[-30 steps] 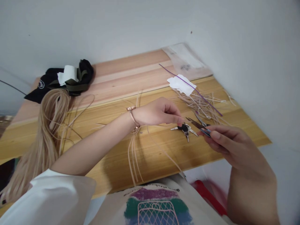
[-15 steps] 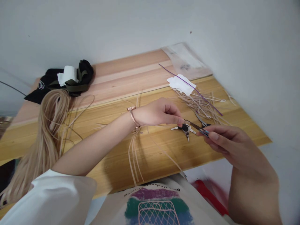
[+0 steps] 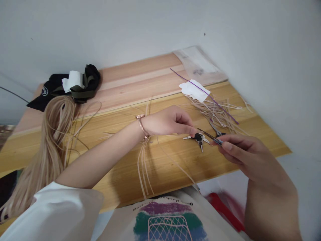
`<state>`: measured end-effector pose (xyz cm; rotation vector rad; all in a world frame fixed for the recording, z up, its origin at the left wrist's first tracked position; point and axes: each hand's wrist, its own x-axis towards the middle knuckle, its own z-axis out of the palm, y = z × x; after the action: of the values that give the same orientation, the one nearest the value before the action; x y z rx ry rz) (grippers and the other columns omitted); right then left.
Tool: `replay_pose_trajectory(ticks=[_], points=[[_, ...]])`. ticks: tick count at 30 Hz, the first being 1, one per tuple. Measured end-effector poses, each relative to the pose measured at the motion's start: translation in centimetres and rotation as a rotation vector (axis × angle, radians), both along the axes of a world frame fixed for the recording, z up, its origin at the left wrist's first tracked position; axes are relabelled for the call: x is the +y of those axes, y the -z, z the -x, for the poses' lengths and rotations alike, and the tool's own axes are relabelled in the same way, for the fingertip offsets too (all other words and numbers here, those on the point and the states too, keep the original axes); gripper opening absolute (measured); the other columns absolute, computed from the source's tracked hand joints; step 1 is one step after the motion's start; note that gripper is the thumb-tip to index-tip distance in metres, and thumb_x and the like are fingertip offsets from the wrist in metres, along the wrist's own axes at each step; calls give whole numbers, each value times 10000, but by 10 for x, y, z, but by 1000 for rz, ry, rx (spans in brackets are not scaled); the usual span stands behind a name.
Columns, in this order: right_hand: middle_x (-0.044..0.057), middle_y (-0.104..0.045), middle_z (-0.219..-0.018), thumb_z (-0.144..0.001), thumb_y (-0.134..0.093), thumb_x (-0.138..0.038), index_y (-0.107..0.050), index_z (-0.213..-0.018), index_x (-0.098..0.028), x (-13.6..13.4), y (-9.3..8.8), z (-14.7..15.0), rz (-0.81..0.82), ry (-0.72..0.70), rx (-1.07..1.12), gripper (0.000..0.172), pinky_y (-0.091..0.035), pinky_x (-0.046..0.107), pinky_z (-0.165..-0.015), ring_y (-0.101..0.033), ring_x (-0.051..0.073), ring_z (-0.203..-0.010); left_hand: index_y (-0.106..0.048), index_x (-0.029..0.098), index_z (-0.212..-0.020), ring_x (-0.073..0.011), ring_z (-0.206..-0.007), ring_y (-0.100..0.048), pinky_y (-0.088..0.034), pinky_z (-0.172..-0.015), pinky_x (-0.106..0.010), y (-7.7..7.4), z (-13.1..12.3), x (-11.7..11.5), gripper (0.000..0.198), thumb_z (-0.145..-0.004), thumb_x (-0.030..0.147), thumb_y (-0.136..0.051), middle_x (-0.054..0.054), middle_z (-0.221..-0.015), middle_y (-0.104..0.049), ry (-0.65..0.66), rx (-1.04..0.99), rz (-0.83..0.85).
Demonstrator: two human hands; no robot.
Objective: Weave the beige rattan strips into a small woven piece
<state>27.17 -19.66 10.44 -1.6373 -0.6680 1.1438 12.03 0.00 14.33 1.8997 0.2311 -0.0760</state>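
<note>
My left hand (image 3: 173,121) reaches across the table with thumb and fingers pinched together near the keys. Whatever lies in its pinch is too small or hidden to make out. Just under its fingertips rests a bunch of keys (image 3: 200,144) with a dark fob. My right hand (image 3: 244,150) is closed on a slim knife-like tool (image 3: 209,135), its dark narrow tip pointing toward the left fingertips. Several pale flat strips (image 3: 142,169) spread out from beneath my left wrist, and their crossing is hidden. One longer pale strip (image 3: 175,163) runs to the table's front edge.
Scissors (image 3: 215,129) lie behind the right hand, beside a heap of cut strips (image 3: 213,108). A purple strip (image 3: 203,91) crosses white paper (image 3: 194,89). A plastic bag (image 3: 200,65) lies farther back. Left are a strip bundle (image 3: 54,134) and a black bag (image 3: 54,82) with a paper roll (image 3: 76,79).
The tool in my right hand has turned slightly, so its blade looks narrower. Both hands stay almost in the same place.
</note>
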Motion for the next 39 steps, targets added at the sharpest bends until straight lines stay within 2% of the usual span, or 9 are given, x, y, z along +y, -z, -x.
replay_pose_trajectory(ticks=[8,12,17,22,28,31,34,36,39], points=[[-19,-435,-524,-568,-774,-486,-704,-736,-203,5,1,5,-63,57,90,336,-145,197,-362,-247,42,-417,-708,123,-682,-27,-435,-324,-238,-435,-187,-4,-6,0,172,-720,275,-638,34,-482,-499,-38,-1,14],[-27,-409,-496,-556,-779,-479,-696,-690,-185,6,0,3,-80,97,123,333,-94,192,-342,-215,26,-393,-712,126,-685,-37,-451,-386,-274,-444,-188,-4,-16,5,173,-733,273,-635,19,-502,-530,-12,-30,-20],[-15,-467,-520,-506,-808,-459,-700,-683,-175,6,5,-3,-83,206,168,352,-82,176,-346,-229,14,-390,-694,115,-658,-39,-496,-448,-330,-486,-174,-1,-26,14,135,-720,228,-653,7,-554,-582,-10,-45,-75],[-50,-368,-454,-541,-782,-444,-702,-696,-176,10,12,-10,-122,218,174,321,-74,178,-343,-197,20,-383,-692,100,-705,-12,-427,-364,-259,-419,-165,7,-35,20,130,-737,216,-642,18,-533,-548,-113,-11,-29],[-58,-362,-446,-494,-790,-422,-653,-622,-167,19,17,-17,-137,330,126,316,-90,182,-332,-216,23,-382,-705,96,-747,-9,-405,-357,-244,-398,-166,23,-56,30,140,-730,227,-659,20,-522,-537,-175,-7,-39],[-39,-430,-484,-505,-777,-432,-668,-680,-162,21,27,-24,-134,488,-7,340,-156,184,-347,-298,45,-416,-698,92,-744,-6,-396,-349,-234,-391,-166,25,-60,31,123,-736,206,-653,26,-513,-528,-195,-3,-10],[0,-531,-565,-592,-708,-471,-679,-763,-163,26,45,-31,-53,612,-298,354,-295,219,-405,-402,89,-470,-673,84,-717,-4,-378,-334,-231,-386,-166,24,-56,31,94,-750,159,-627,41,-484,-497,-271,13,55],[31,-595,-638,-658,-651,-487,-681,-807,-155,31,58,-34,32,570,-574,364,-397,269,-514,-490,134,-548,-651,82,-694,-10,-379,-353,-251,-390,-166,23,-50,30,98,-759,144,-611,43,-478,-491,-360,11,97],[92,-663,-802,-769,-547,-481,-683,-897,-140,46,73,-32,105,345,-946,389,-442,335,-677,-580,217,-741,-622,86,-664,-30,-413,-419,-307,-414,-174,21,-37,30,125,-768,145,-587,26,-512,-524,-533,10,125]])
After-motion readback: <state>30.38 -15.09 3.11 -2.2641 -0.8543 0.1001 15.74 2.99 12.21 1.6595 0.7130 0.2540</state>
